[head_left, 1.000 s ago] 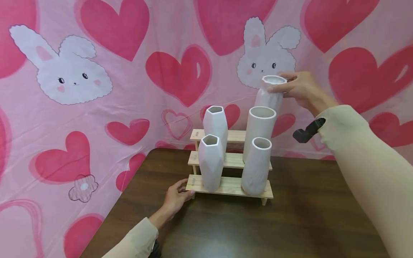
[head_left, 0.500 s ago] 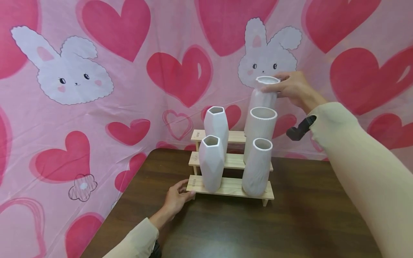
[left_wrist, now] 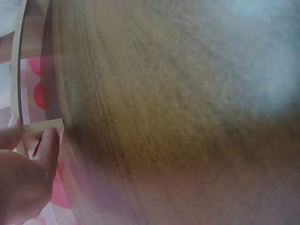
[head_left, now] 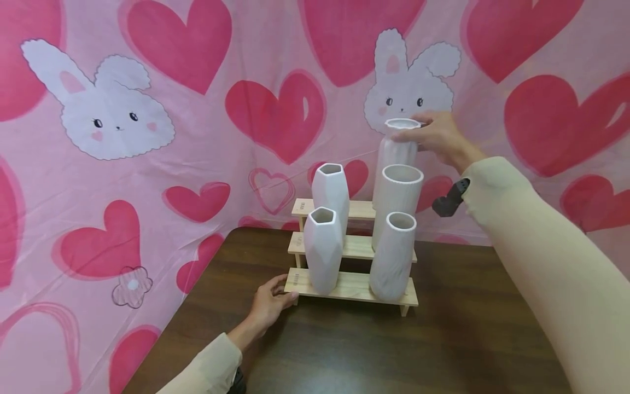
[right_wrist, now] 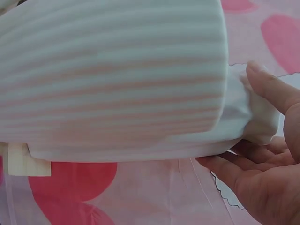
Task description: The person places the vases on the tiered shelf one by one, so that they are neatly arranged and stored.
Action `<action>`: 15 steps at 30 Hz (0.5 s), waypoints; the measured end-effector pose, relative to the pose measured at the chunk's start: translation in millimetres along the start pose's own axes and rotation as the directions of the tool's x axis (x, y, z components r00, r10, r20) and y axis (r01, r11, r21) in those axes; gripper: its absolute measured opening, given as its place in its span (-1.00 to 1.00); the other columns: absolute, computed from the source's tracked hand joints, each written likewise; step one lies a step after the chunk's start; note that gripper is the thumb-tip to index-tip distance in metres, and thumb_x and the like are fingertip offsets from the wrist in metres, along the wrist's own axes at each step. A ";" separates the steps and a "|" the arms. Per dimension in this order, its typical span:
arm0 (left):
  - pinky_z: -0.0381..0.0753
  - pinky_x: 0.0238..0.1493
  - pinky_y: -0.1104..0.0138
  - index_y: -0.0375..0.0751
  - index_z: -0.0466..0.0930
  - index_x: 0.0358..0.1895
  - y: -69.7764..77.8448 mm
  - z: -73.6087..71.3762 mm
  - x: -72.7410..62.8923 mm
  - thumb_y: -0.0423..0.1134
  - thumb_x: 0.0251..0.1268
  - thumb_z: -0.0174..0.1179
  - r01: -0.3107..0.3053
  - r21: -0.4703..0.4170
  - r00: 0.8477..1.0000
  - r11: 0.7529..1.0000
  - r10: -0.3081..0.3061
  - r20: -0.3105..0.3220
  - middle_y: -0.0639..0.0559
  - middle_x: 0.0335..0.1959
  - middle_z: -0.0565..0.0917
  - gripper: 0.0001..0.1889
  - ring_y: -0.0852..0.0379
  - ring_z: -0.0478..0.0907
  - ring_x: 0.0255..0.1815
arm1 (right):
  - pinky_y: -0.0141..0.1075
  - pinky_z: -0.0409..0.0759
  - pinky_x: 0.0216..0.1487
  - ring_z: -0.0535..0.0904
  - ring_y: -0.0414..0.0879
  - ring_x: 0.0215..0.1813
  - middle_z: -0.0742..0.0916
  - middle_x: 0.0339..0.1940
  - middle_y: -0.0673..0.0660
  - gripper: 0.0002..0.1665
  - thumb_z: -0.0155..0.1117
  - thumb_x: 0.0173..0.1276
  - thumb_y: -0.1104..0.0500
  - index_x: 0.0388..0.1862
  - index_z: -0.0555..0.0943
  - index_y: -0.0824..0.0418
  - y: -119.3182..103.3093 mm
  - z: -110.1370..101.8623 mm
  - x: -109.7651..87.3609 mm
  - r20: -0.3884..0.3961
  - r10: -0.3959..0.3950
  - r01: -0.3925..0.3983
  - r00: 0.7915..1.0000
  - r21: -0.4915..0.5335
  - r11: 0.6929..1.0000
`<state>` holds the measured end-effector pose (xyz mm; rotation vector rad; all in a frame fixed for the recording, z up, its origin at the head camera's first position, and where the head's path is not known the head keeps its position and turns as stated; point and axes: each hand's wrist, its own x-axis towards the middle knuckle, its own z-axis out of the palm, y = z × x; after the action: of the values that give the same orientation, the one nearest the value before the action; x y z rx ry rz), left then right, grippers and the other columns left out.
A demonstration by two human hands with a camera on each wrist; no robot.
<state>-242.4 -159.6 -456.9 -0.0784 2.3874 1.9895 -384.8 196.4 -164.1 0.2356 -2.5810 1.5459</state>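
Observation:
A three-tier wooden stand bears several white vases. My right hand grips a white vase with a wavy rim near its neck, at the right of the top tier. Its base is hidden behind the ribbed cylinder vase on the middle tier. In the right wrist view the thumb and fingers lie round the wavy vase's neck. My left hand holds the left end of the lowest tier; in the left wrist view its fingers are at the stand's leg.
Two faceted vases stand on the left of the lower two tiers. A tapered vase is at the right of the lowest tier. The stand is on a dark wooden table, before a pink cloth with hearts and rabbits.
My right hand has moved left with the wavy-rimmed vase, which has come down slightly and stands more upright behind the ribbed vase. The left hand keeps its place on the stand.

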 end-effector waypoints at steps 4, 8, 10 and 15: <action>0.73 -0.12 0.22 -0.41 0.29 0.34 0.5 2.2 0.7 -0.41 0.24 0.27 -0.004 -0.006 1.000 1.000 0.003 -0.008 -0.26 -0.09 0.66 -0.40 -0.06 0.67 -0.15 | -0.01 0.54 0.21 0.53 -0.09 -0.08 0.62 -0.10 0.00 -0.13 0.53 0.08 -0.08 0.31 0.46 0.26 1.9 -0.6 3.6 0.009 0.001 -0.001 1.000 0.005 1.000; 0.72 -0.10 0.19 -0.44 0.29 0.34 3.1 4.5 1.0 -0.44 0.25 0.25 -0.007 -0.011 1.000 1.000 0.007 -0.006 -0.28 -0.09 0.65 -0.41 -0.10 0.67 -0.14 | -0.07 0.56 0.16 0.51 -0.07 -0.07 0.63 -0.10 0.00 -0.18 0.52 0.08 -0.10 0.26 0.50 0.23 4.4 -0.8 6.0 0.005 -0.008 0.008 1.000 0.002 1.000; 0.72 -0.10 0.18 -0.45 0.28 0.34 3.7 5.7 1.3 -0.45 0.25 0.24 -0.010 -0.014 1.000 1.000 0.009 -0.006 -0.29 -0.09 0.65 -0.41 -0.12 0.66 -0.14 | -0.09 0.57 0.14 0.50 -0.07 -0.06 0.63 -0.08 0.01 -0.20 0.51 0.09 -0.13 0.25 0.51 0.20 6.0 -0.7 7.0 0.003 -0.014 0.014 1.000 -0.011 1.000; 0.72 -0.10 0.20 -0.43 0.29 0.34 1.2 8.6 3.8 -0.43 0.25 0.25 -0.006 -0.014 1.000 1.000 0.006 -0.019 -0.28 -0.08 0.65 -0.40 -0.09 0.67 -0.14 | -0.04 0.53 0.21 0.49 -0.04 0.00 0.61 0.02 0.07 -0.17 0.46 0.13 -0.16 0.31 0.46 0.17 7.3 -1.2 8.6 0.017 -0.026 0.027 1.000 -0.035 0.999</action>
<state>-246.3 -151.0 -457.5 -0.0901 2.3878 2.0174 -394.6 200.2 -168.2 0.2790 -2.6041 1.4950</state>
